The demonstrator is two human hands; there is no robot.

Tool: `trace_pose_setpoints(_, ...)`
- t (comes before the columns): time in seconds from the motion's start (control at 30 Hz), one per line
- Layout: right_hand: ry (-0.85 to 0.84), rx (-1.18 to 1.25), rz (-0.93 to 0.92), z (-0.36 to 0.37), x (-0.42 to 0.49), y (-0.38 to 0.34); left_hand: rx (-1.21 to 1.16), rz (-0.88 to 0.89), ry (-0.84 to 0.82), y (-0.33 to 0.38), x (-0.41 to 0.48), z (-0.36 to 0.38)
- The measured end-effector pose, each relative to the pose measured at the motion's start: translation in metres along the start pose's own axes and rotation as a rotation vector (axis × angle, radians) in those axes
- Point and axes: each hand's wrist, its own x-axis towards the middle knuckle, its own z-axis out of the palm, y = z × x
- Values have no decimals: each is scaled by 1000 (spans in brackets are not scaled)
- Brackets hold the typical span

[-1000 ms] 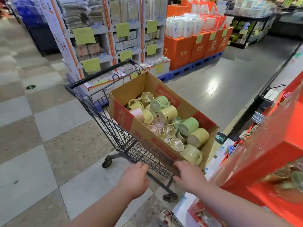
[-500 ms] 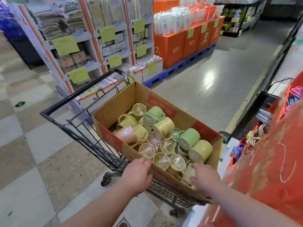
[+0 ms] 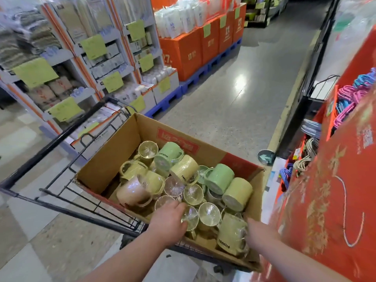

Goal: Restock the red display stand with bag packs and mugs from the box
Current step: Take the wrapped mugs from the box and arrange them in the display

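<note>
Left hand (image 3: 168,222): inside the box (image 3: 105,169) at its near edge, fingers spread loosely over wrapped mugs (image 3: 191,192), clamping none. Right hand (image 3: 259,233): against the near yellow mug (image 3: 232,235); grip not discernible. Box: atop a cart (image 3: 50,139). Red display stand (image 3: 333,180): right of box.

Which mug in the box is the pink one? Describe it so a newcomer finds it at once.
Start at the cardboard box sitting in the black shopping cart. Look at its left side, beyond the left hand: the pink mug lies on its side there in clear wrap, against a yellow mug. It is the only pink one; every other mug in view is yellow, green or clear.
</note>
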Motion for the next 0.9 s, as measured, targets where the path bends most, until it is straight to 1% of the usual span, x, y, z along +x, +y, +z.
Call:
trace_pose_setpoints(0.07, -25, 45, 29, 3, 2, 0, 5, 18, -10, 0, 7, 0)
trace_pose_setpoints(0.23, -28, 169, 72, 12, 5, -3, 3, 65, -31, -5, 25, 0)
trace_pose_setpoints(0.37, -42, 344, 166, 14, 8, -13, 21, 110, -73, -17, 44, -3)
trace_pose_setpoints(0.47, -35, 445, 266, 13, 8, -23, 22, 146, -66, -29, 62, -9)
trace_pose_setpoints(0.57, -51, 466, 345, 10, 9, -29, -11, 164, -44, -41, 80, -15)
trace_pose_setpoints(0.67, -64, 469, 359, 10, 9, -35, -31, 188, -38, -55, 98, -20)
trace_pose_setpoints(0.9, 30, 532, 375, 3, 7, -54, -1, 173, -8, -80, 153, -29)
